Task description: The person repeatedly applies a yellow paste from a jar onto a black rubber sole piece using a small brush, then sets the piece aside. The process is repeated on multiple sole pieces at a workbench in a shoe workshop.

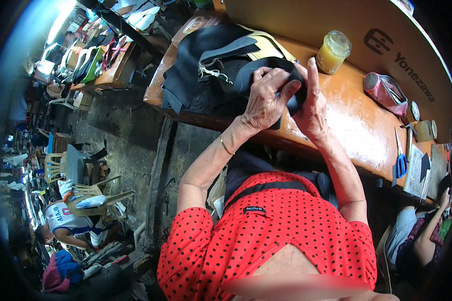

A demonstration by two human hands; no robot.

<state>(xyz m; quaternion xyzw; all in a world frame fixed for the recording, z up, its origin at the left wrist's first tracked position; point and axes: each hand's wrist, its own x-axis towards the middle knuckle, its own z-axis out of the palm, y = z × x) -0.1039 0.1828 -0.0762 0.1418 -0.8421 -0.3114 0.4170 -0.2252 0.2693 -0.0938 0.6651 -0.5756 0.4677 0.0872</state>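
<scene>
A black piece of sheet material (pixel 246 75), leather or fabric, curves in a loop above the table's near edge. My left hand (pixel 267 98) is closed on it, fingers bent and thumb pointing right. Close beside it, my right hand (pixel 312 108) holds the right side of the same piece, one finger stretched straight up. Its other fingers are partly hidden behind the material. To the left of my hands lies a pile of black cut pieces (pixel 201 47) with yellow sheets (pixel 268 46) under it. A tangle of white string (pixel 215 72) rests on the pile.
On the orange table (pixel 356 115) stand a jar of yellowish paste (pixel 335 51), a pink pouch (pixel 385 94) and blue-handled scissors (pixel 401 163). A cardboard panel (pixel 326 25) lines the back. One person (pixel 75 223) bends at lower left; another person's arm (pixel 432 226) shows at right.
</scene>
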